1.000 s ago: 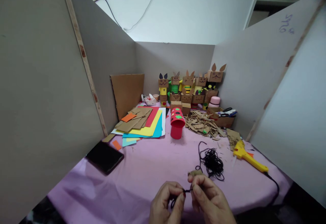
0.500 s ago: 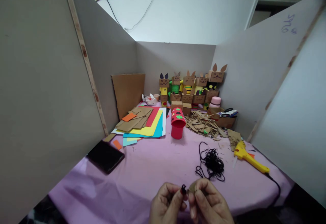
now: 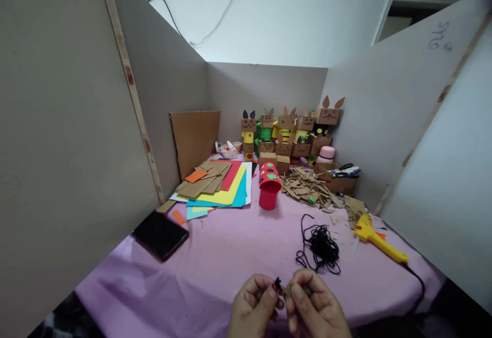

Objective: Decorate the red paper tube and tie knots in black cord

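Observation:
Both my hands meet at the bottom edge of the view, over the pink tablecloth (image 3: 215, 256). My left hand (image 3: 255, 307) pinches the end of a black string (image 3: 277, 281) between thumb and fingertips. My right hand (image 3: 315, 310) is closed round a small brown cardboard piece (image 3: 289, 289) held against the string end. A loose tangle of black string (image 3: 321, 248) lies on the cloth just beyond my right hand.
A yellow glue gun (image 3: 374, 238) with its cable lies at the right. A red paper cup (image 3: 269, 187), coloured paper sheets (image 3: 219, 187), cardboard scraps (image 3: 307, 187), a dark tablet (image 3: 160, 234) and a row of cardboard figures (image 3: 288, 130) stand further back. Grey partition walls enclose the table.
My hands have drawn closer together and nearer to me. The string end and the cardboard piece came together between my fingertips.

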{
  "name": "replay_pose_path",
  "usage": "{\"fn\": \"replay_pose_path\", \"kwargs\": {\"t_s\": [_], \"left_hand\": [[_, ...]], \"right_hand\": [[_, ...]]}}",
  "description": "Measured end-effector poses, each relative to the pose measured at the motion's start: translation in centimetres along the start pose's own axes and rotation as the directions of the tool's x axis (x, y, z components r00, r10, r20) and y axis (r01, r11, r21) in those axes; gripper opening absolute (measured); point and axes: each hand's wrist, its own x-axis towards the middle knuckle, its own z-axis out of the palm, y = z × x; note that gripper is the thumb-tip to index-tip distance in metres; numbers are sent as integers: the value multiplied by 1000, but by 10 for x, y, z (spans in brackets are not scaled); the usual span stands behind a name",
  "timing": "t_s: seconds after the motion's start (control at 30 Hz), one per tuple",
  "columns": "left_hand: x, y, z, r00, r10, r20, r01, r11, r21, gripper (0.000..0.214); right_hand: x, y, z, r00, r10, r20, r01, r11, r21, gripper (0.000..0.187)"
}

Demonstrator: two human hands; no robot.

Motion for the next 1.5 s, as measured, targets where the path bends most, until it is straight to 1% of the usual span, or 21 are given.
{"fn": "replay_pose_path", "kwargs": {"t_s": [0.17,0.27,0.33,0.47,0.67,0.73,0.83,0.9,1.0,1.07,1.2,1.37,1.5], "left_hand": [[-3,0,0,1000,22,-12,-22,999,39,42],[-5,5,2,999,34,-22,-32,995,95,45],[-8,10,4,999,37,-33,-33,991,132,46],[-10,15,6,999,14,-29,-10,991,131,47],[-4,1,2,999,-17,30,16,999,40,47],[-3,0,0,999,-40,35,38,998,42,48],[-5,7,-2,994,-101,29,99,993,65,47],[-7,14,0,989,-141,38,139,989,50,46],[-10,23,4,984,-168,64,167,986,23,43],[-10,25,7,981,-178,80,177,984,15,41],[-8,20,5,969,-204,137,207,978,-12,42],[-4,13,-3,946,-267,184,271,962,1,44],[-2,13,-4,931,-295,215,305,952,-15,46]], "right_hand": [[1,-1,2,1000,12,-19,-14,995,-102,51],[1,-2,2,997,64,-47,-71,982,-172,48],[2,-2,2,994,84,-63,-94,979,-183,47],[5,0,-1,996,80,-51,-87,986,-144,48],[8,1,-5,995,92,-32,-94,992,-87,47],[8,1,-5,996,87,-33,-90,992,-91,47],[8,2,-5,997,78,-16,-79,994,-81,44],[8,2,-5,997,77,-5,-77,994,-76,42],[7,0,-4,995,96,-2,-96,990,-101,44],[7,-3,-3,994,110,8,-109,988,-106,45],[6,-7,-1,990,142,19,-140,987,-76,44],[8,1,-6,997,72,27,-72,997,-5,38],[11,9,-10,996,76,36,-78,996,32,35]]}}
